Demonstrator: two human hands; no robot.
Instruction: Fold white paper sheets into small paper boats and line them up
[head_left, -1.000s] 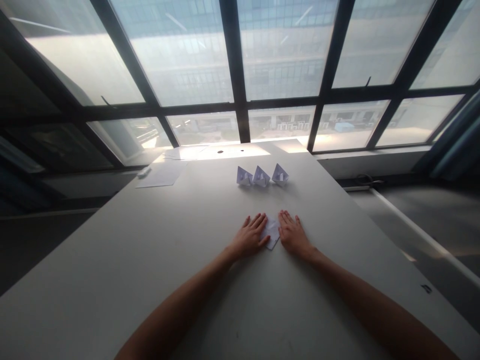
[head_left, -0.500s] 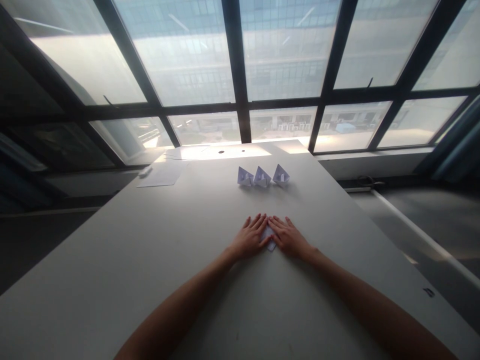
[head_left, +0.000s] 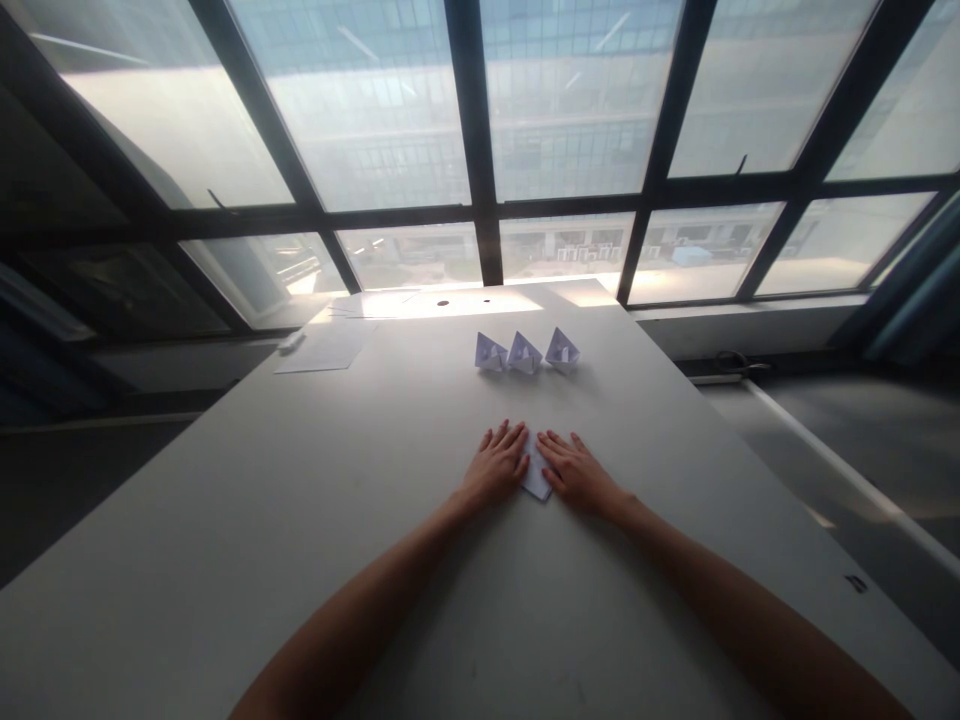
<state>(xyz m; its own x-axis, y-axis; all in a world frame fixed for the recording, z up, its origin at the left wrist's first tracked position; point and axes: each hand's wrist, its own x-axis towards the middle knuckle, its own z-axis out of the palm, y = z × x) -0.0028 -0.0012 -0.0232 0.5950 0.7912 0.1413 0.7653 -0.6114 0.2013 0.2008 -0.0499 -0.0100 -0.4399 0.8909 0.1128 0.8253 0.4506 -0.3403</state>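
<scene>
A small piece of folded white paper (head_left: 536,480) lies flat on the table between my hands. My left hand (head_left: 496,463) rests palm down over its left edge, fingers stretched out. On the other side, my right hand (head_left: 576,472) lies flat with its fingers over the right edge. The paper's middle and near corner show; its sides are hidden under the fingers. Beyond the hands stand three folded paper boats in a row: a left boat (head_left: 491,354), a middle boat (head_left: 524,355) and a right boat (head_left: 562,351), the right one set slightly apart.
The white table (head_left: 300,520) stretches toward large windows (head_left: 562,110) with dark frames. At its far left lie white paper sheets (head_left: 322,350) with a small white object (head_left: 291,342) on them. A small dark mark (head_left: 856,584) is near the right edge.
My left hand has shifted slightly left and away from me, and its thumb has drawn back, baring more of the folded paper. My right hand has hardly moved.
</scene>
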